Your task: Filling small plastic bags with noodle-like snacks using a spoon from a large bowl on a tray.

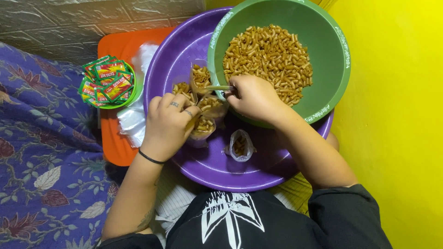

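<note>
My left hand (167, 127) grips the tops of several small clear plastic bags (203, 108) partly filled with brown macaroni snack, held over the purple tray (207, 168). My right hand (253, 97) holds a metal spoon (217, 88) whose tip points into one of the open bags. A big green bowl (327, 27) full of the same brown macaroni (267, 55) rests on the tray's far right part. One filled small bag (240, 145) lies apart on the tray near me.
An orange tray (115, 147) at left carries a small green bowl (130, 99) of red-and-green sachets (106, 80) and a pile of empty clear bags (131, 120). A blue flowered cloth (41, 161) covers the left. A yellow wall (397, 124) stands close on the right.
</note>
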